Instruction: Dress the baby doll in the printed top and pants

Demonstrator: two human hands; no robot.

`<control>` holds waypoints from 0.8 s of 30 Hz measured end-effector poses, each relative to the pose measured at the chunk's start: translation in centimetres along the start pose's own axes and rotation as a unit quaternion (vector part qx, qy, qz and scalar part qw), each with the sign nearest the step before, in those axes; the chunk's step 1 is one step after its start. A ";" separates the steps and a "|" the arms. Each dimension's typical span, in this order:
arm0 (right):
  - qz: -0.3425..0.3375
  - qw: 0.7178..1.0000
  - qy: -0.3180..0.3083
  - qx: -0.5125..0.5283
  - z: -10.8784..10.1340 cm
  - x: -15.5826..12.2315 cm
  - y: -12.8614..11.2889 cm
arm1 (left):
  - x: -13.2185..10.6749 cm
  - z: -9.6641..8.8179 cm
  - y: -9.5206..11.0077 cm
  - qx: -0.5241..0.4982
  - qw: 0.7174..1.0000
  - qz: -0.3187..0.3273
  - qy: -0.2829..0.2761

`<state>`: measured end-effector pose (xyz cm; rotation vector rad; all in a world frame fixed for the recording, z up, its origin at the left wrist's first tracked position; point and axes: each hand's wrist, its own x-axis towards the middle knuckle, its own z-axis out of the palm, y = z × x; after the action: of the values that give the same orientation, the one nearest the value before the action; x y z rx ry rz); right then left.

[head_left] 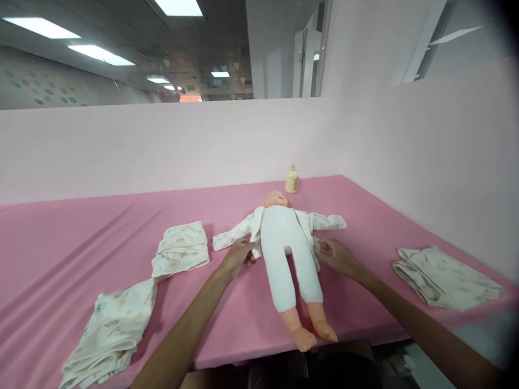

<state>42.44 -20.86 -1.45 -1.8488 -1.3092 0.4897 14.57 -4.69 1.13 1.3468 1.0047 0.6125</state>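
A baby doll (279, 237) lies on its back on the pink-covered table, its head toward the wall and its bare feet toward me. White cloth covers its torso and legs, and a patterned baby jacket (235, 232) lies spread open under it, the sleeves out to both sides. My left hand (240, 256) pinches the jacket's edge beside the doll's hip on the left. On the other side, my right hand (337, 255) has its fingers closed on the jacket's opposite edge. The fingertips of both hands are partly hidden.
Folded patterned cloths lie at the left, one cloth (182, 249) near the doll and another cloth (113, 329) at the front edge. A third folded cloth (448, 276) is at the right. A pump bottle (292, 180) stands behind the doll's head, close to the wall (162, 146).
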 end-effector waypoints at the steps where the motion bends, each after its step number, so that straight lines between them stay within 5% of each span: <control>1: -0.009 0.999 -0.035 0.016 0.3 -0.3 -0.2 | 0.2 0.0 0.0 -0.016 1.000 -0.008 -0.021; 4: -0.035 0.985 -0.145 0.091 1.0 -0.9 -0.9 | 0.2 0.0 0.3 -0.020 1.000 -0.009 -0.016; 6: -0.037 0.977 -0.165 0.128 1.5 -1.1 -1.1 | -0.2 0.1 0.4 0.021 1.000 0.004 0.020; 12: -0.005 0.986 -0.048 0.158 1.3 -1.0 -2.2 | -1.9 0.3 0.3 0.095 0.985 0.128 0.067; 15: -0.031 0.981 0.003 0.190 0.0 -1.5 -3.8 | -1.7 0.0 0.0 0.006 0.991 0.101 0.082; 19: -0.064 0.979 0.013 0.194 -0.7 -2.1 -4.7 | -0.8 -0.5 -0.3 -0.094 0.995 0.021 -0.001; 24: -0.033 0.988 0.010 0.154 1.0 -1.8 -1.8 | -0.1 -0.8 -0.8 -0.130 0.989 -0.022 -0.064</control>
<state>39.94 -21.86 -0.85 -1.5477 -1.2021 0.5998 13.66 -4.52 0.48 1.1167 0.8183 0.5950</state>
